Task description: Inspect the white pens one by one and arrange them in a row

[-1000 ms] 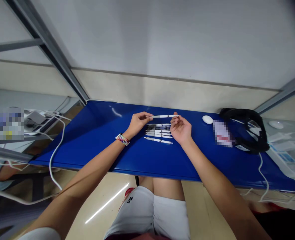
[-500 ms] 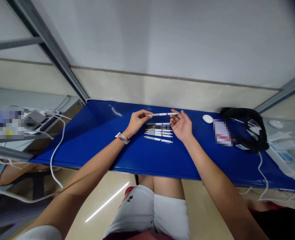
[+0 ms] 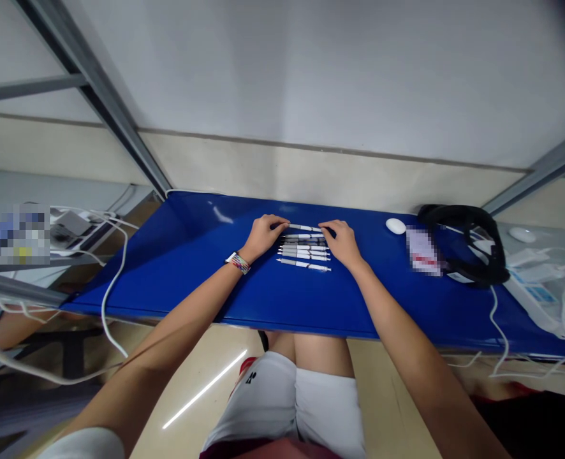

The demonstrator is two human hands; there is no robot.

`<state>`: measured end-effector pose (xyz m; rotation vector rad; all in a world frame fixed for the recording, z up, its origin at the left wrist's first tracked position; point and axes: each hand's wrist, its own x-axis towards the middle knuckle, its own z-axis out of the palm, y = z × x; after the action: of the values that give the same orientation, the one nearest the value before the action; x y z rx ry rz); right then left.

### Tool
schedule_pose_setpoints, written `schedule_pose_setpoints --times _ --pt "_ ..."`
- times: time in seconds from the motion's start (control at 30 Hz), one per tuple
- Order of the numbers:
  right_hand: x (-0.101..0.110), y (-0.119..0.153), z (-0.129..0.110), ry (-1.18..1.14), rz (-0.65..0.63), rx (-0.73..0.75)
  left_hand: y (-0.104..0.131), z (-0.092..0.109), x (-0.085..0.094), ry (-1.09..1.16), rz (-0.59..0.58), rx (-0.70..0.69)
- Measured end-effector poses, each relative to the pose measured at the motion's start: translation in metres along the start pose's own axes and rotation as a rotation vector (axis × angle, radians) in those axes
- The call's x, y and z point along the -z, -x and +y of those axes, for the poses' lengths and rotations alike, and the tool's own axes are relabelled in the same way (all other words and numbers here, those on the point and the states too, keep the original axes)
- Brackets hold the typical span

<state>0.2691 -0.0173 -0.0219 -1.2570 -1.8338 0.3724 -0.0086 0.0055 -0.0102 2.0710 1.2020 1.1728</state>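
Note:
Between my two hands a white and grey pen (image 3: pixel 305 227) lies level, just beyond a row of similar pens (image 3: pixel 305 255) on the blue table (image 3: pixel 273 296). My left hand (image 3: pixel 264 234) pinches its left end between thumb and fingers. At the right end, my right hand (image 3: pixel 342 242) grips it with the fingertips. Several pens lie side by side below it, roughly parallel, with the nearest one set slightly apart from the others. Whether the pinched pen rests on the table cannot be made out.
To the right are a white oval mouse-like object (image 3: pixel 396 225), a blurred packet (image 3: pixel 423 250) and a black padded headband (image 3: pixel 486 242). A white power strip (image 3: pixel 534 299) with cables stands at the far right. One white cable (image 3: pixel 104 306) hangs over the table's left edge.
The pen has come down and nearer to the row. My right hand, loosely spread before, has closed on the pen's right end, while my left hand keeps its pinch.

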Motion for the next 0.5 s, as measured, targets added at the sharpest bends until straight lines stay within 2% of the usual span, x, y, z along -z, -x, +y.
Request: schedule_pose_setpoints --times 0.27,0.5 --pt "-0.0008 0.0022 0.0008 0.13 -0.019 0.026 -0.0022 -0.0008 -0.0015 -0.09 -0.088 -0.008" --pt "-0.0015 0.0036 -0.0003 0.138 -0.021 0.039 0.0013 0.0008 -0.0038 -0.241 -0.133 -0.028"
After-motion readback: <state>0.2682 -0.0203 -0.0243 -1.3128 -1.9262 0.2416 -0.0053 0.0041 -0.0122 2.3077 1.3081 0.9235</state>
